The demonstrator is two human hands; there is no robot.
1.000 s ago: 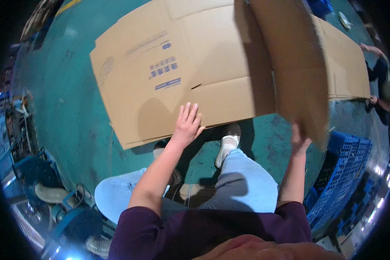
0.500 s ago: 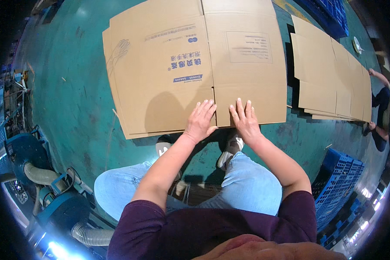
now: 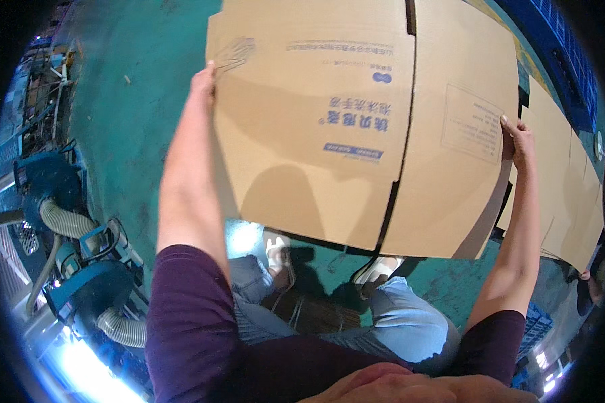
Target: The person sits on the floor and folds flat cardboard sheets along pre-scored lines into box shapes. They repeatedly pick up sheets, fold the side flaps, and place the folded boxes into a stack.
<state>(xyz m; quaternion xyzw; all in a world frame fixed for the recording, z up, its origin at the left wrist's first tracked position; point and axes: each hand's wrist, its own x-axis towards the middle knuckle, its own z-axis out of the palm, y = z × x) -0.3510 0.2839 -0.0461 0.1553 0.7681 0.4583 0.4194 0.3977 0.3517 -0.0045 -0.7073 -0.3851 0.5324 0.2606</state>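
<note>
A large flattened cardboard box, brown with blue print and a drawn hand on it, is held up in front of me. A dark slot parts its flaps along the middle. My left hand grips the box's left edge, with the thumb on the upper face and the other fingers hidden. At the opposite edge, my right hand is closed on the board, its thumb side showing and the fingertips partly behind. The near edge of the box hangs above my shoes.
More flattened cardboard lies at the right, with another person's hand at its near corner. Blue plastic pallets stand at the right. Teal machines with grey ribbed hoses are on the left, over a green floor.
My hands have moved apart from the near edge of the box to its left and right edges and taken hold. The box has come up nearer and shifted to the right.
</note>
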